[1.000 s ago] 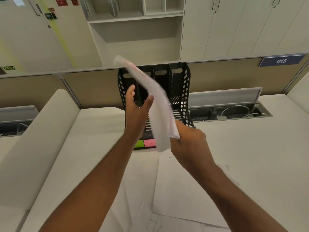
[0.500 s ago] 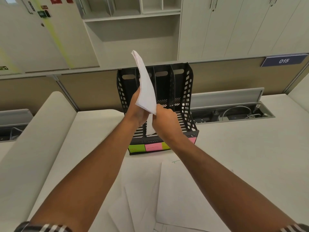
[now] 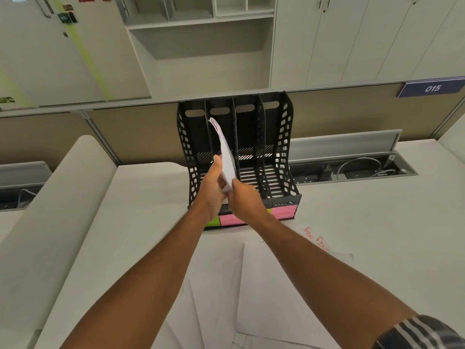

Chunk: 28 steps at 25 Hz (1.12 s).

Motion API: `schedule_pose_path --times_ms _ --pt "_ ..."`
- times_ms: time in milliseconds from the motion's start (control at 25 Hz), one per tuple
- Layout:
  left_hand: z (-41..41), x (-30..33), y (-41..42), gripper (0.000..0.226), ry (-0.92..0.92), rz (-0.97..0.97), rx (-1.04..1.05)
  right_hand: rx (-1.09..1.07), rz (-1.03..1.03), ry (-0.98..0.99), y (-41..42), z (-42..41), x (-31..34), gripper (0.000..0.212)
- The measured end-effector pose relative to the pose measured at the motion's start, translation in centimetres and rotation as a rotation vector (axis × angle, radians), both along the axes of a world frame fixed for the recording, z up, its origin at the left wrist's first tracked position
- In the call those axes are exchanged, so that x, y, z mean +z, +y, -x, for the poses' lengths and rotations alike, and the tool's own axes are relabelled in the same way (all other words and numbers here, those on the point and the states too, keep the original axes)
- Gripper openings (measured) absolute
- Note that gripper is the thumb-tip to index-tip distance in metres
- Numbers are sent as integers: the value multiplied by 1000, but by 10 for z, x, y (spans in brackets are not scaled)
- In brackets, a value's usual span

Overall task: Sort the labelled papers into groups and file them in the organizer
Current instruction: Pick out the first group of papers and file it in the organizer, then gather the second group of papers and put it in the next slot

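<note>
White paper stack (image 3: 226, 159) stands on edge in the black organizer (image 3: 281, 152), second slot from the left. My left hand (image 3: 211, 191) and right hand (image 3: 245, 199) both grip its near bottom corner, fingers curled round it. Pink and green labels (image 3: 283, 212) along organizer front. More papers (image 3: 271, 285) lie on the desk (image 3: 377, 222).

Readable: "015" in white on a blue plate (image 3: 432, 88) fixed to the partition at upper right. Red handwriting, "FIN" twice (second word cut off by the arm), on a sheet (image 3: 317, 241) lying on the counter (image 3: 377, 222). Writing on the organizer's pink labels (image 3: 283, 212) too blurred to read.
</note>
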<state>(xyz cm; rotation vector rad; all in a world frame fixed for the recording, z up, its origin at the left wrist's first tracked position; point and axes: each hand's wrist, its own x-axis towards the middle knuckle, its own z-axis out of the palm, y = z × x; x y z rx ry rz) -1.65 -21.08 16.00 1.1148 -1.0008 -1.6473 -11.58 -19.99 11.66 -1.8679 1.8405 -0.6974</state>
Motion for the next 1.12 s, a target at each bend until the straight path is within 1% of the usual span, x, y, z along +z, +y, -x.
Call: schedule_pose_path --times_ms 160,240,280,360,440,480,560,600,640,760,840,920,1000,1120 --pt "-8 -8 24 54 -120 58 -20 -19 46 -78 22 24 3 22" --pt "-11 -19 44 53 -186 85 24 -100 59 -179 50 44 -1 26" --pt "-13 -28 57 48 -234 87 75 -150 42 -214 68 54 -9 30" --pt "-9 -54 89 36 -414 101 144 -239 -43 -220 114 77 -33 37" --pt "-4 -87 124 23 -609 71 75 -324 -157 -222 163 98 -60 39" --pt "-1 -102 140 26 -693 32 5 -389 -201 -178 185 109 -72 42" --pt "4 -129 166 40 -853 -23 -102 -548 -293 8 222 134 -90 50" --pt "5 -138 174 44 -907 -21 -115 -621 -353 91 235 144 -94 53" --pt "7 -143 180 46 -938 -14 -109 -680 -412 127 245 153 -96 52" --pt "8 -146 187 49 -995 7 -86 -735 -500 67 252 168 -97 38" --pt "7 -145 189 49 -994 -15 -69 -716 -441 -18 251 177 -101 34" --pt "5 -145 192 47 -963 -49 -33 -736 -351 -191 250 184 -101 38" --pt "2 -147 194 44 -908 -112 29 -767 -309 -385 249 191 -99 42" --pt "-8 -147 204 36 -793 -228 134 -742 -261 -563 245 199 -89 33"
